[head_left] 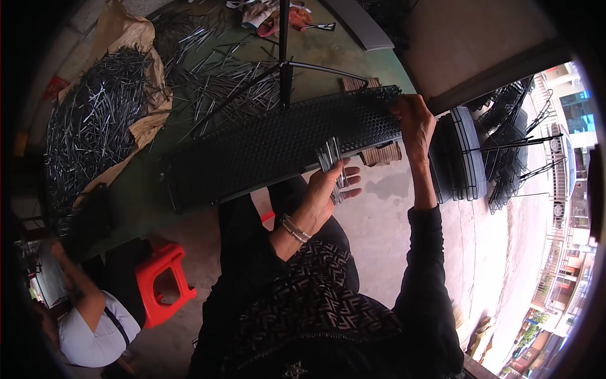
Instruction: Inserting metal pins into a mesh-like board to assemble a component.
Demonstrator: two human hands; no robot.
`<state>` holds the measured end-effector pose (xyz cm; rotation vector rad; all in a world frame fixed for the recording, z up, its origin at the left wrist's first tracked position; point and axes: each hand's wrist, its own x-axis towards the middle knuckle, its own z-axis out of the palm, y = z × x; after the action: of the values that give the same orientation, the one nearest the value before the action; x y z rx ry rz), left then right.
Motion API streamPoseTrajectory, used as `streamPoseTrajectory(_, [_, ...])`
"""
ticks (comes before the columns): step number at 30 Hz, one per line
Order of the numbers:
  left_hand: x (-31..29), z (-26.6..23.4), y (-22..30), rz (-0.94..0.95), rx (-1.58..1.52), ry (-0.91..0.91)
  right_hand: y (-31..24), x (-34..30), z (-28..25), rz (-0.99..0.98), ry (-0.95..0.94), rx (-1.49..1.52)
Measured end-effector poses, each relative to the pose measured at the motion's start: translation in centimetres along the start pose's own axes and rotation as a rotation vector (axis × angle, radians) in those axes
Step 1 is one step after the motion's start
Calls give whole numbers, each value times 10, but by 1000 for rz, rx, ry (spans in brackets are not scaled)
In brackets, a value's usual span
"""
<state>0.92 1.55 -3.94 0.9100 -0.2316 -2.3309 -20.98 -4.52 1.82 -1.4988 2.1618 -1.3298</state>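
A long black perforated metal panel (278,136) lies across the green table, with a black rod frame (285,76) standing up behind its middle. My left hand (327,189) is closed around a bundle of short, thin metal pins (329,155), just in front of the panel's near edge. Some of its fingers stretch out beyond the bundle. At the panel's right end, my right hand (413,120) is closed, fingertips pinched against the mesh. Whatever sits between those fingertips is too small and dark to name.
Brown paper (146,126) holds a large heap of metal pins (95,120) at left; loose pins (233,88) lie behind the panel. A red stool (165,284) and a seated person (95,328) are at lower left. Stacked black mesh panels (464,151) stand at right.
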Motion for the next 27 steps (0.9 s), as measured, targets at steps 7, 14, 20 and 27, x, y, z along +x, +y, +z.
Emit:
streamPoseTrajectory(7, [4,-4,-4,79,20,31,3,5,-1,-32,-53,46])
streamPoseTrajectory(14, [-1,-1,-4,89,-9,29,1,22,-6,-147,-212,-15])
streamPoseTrajectory(20, [-8,7,1,105,59,48,0,19,-3,-78,-203,-47])
streamPoseTrajectory(27, [-6,1,-2,94,29,11,11,6,11,-411,-19,-441])
